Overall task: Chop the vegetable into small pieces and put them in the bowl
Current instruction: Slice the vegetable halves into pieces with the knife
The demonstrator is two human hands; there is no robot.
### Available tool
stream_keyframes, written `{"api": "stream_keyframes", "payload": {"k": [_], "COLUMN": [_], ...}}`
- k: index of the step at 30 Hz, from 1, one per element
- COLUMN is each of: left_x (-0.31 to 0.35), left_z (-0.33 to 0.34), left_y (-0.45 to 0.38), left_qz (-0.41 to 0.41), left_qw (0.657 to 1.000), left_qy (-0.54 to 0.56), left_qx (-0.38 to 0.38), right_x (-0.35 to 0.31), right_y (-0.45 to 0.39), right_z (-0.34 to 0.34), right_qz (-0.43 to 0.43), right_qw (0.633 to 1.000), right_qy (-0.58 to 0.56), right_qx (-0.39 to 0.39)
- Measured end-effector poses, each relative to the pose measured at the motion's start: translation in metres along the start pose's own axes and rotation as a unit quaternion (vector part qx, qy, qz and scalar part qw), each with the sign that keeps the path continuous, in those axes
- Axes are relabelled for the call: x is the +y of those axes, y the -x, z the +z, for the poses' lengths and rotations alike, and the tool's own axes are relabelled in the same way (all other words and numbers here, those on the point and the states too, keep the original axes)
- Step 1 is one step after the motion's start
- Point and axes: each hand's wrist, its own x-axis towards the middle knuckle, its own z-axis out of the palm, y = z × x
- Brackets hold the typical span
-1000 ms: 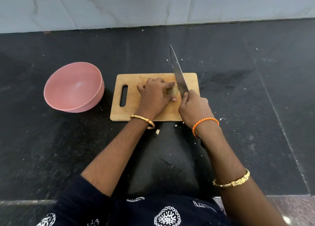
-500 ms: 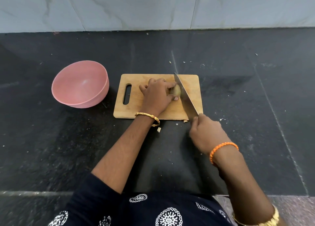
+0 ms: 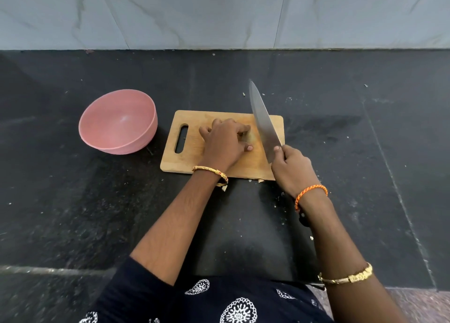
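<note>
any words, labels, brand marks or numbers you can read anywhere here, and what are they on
None: no readable text shows in this view.
knife: the blade shows no visible brand mark.
pink bowl: plain, no label.
cutting board: bare wood, no stamp visible.
dark garment: white round patterns only, no letters.

Your knife blade: polished metal. Cutting board: matt wood. Bowl: smooth pink plastic. Countertop: dark speckled stone.
</note>
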Motion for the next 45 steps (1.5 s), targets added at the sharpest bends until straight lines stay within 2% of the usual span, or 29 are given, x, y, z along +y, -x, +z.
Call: {"api": "stream_keyframes", "payload": {"k": [22,31,38,45], "left_x": [-0.008,-0.010,-0.012,-0.015], "left_z": [0.008,0.008,0.006,0.005], "left_y": [0.002,0.000,0.000,-0.001], "left_qz": [-0.009,0.013,0.029,0.036], "left_qw": [0.998,0.998,0.998,0.998], "left_qy": [0.052,0.050,0.043,0.051], "left_qx": [0.022,0.021,0.027,0.024], "right_x": [-0.006,-0.030,-0.027,-0.007], "right_y": [0.008,0.018,0.027,0.059], "right_z": [0.005,0.019,0.022,0.019], "right_qz": [-0.011,0.009,0.038,0.043], "right_qw": [1.000,0.989,0.987,0.985], "right_qy": [0.015,0.141,0.159,0.166], "right_qx": [-0.008,0.035,-0.005,-0.013]}}
